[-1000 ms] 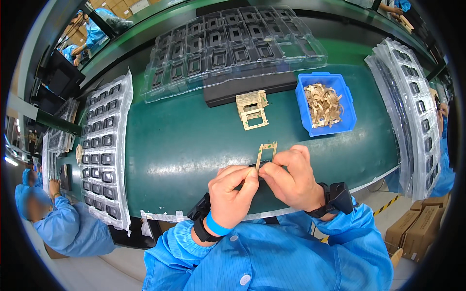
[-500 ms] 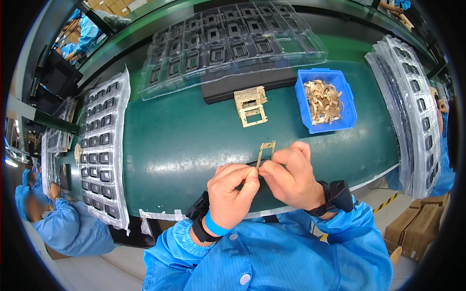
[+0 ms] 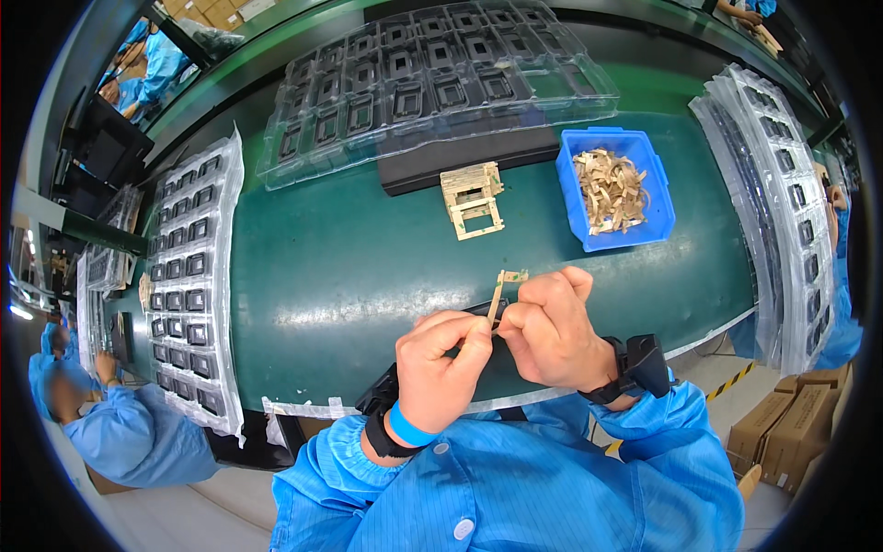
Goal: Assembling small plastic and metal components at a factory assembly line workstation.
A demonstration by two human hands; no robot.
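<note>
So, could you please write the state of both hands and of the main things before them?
Left hand: closed, pinching the tan frame.
Right hand: curled, grip unclear.
Tan frame: held up, partly hidden.
Stacked tan frames: overlapping, untouched.
Blue bin: open, holding loose tan scraps.
Clear tray: partly filled.

Bright, fairly even indoor light. Green bench top [image 3: 313, 248] shows a pale, soft-edged glare patch left of centre; clear tray [image 3: 552, 83] throws small highlights. Lamp [image 3: 20, 313] at far left rim blown out. Fisheye bends straight edges, corners vignette to black. Left hand [image 3: 446, 354] and right hand [image 3: 556, 327] reasonably sharp; co-worker's head [image 3: 69, 391] blurred.
</note>
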